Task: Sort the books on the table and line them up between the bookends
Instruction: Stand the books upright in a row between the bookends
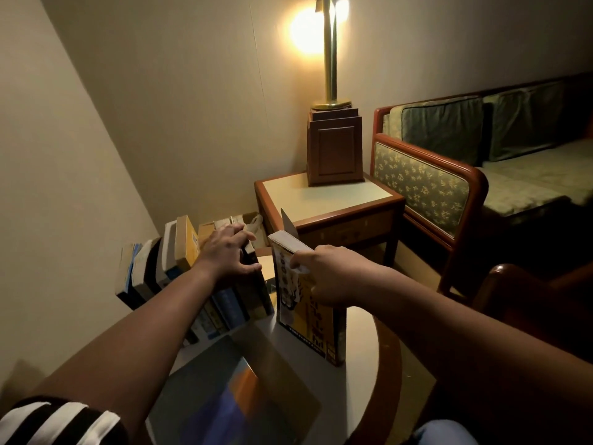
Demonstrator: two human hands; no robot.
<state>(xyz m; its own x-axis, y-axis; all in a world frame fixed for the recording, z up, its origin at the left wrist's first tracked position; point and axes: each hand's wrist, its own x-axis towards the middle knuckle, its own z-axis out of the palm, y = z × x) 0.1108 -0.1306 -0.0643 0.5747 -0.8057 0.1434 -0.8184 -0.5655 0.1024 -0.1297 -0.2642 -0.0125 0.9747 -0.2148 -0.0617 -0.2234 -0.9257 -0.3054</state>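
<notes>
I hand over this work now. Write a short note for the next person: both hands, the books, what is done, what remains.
Left hand: grips the right end of the row of books from above.
Right hand: holds the yellow book upright on the round table, apart from the row.
Grey bookend: behind the yellow book.
Done: most books stand in line.
Left: join the yellow book, then probably the flat book lying nearer.

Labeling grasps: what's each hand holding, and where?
The right hand grips the yellow book at its top edge; the left hand grips the row of books across their tops.
</notes>
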